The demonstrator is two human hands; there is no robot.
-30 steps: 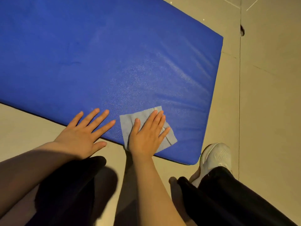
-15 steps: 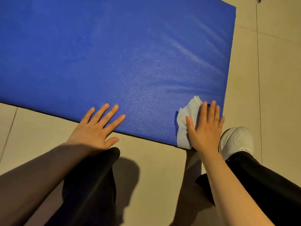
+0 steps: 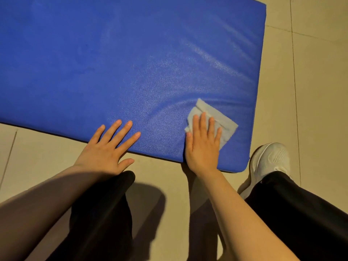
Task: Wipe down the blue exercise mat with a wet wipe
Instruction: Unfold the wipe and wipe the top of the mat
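your right hand (image 3: 202, 146) lies flat w/ fingers straight, pressing the wet wipe (image 3: 216, 119) onto the blue exercise mat (image 3: 131, 63) near its near-right corner, while your left hand (image 3: 109, 147) rests open, fingers spread, on the mat's near edge just left of it. the mat's long axis runs left-right across the tiled floor (image 3: 310, 81), so most unwiped area prob. lies far & left of the wipe, w/ the right hand nearer; no containers in view.
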